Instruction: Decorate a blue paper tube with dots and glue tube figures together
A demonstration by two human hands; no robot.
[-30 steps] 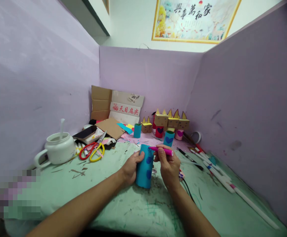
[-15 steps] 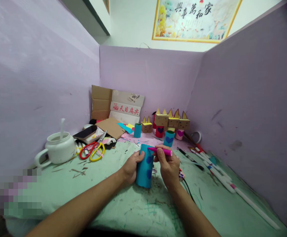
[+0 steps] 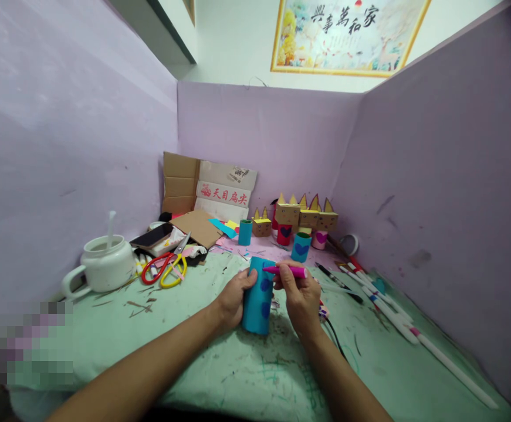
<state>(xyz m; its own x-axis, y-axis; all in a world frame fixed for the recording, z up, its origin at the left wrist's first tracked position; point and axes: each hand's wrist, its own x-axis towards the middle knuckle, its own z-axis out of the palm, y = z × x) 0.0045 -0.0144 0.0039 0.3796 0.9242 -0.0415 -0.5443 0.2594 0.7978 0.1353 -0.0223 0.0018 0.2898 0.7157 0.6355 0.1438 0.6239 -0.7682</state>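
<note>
A blue paper tube (image 3: 255, 308) with dark blue spots down its right side is held nearly upright over the table. My left hand (image 3: 234, 296) wraps its left side, thumb on the front. In my right hand (image 3: 301, 296) is a pink marker pen (image 3: 291, 271), gripped between thumb and fingers. Its tip points left and meets, or nearly meets, the tube's upper part beside the topmost spot. Behind stand a shorter blue tube with a heart (image 3: 300, 247) and a plain blue tube (image 3: 245, 232).
Red and yellow scissors (image 3: 169, 266) and a white mug (image 3: 105, 264) are on the left. Several cardboard figures with pointed ears (image 3: 288, 213) stand at the back by a flattened carton (image 3: 224, 190). White marker pens (image 3: 391, 313) and a brush (image 3: 341, 281) lie right.
The marker tip has shifted very slightly at the tube's upper part. My left hand and the tube keep their place.
</note>
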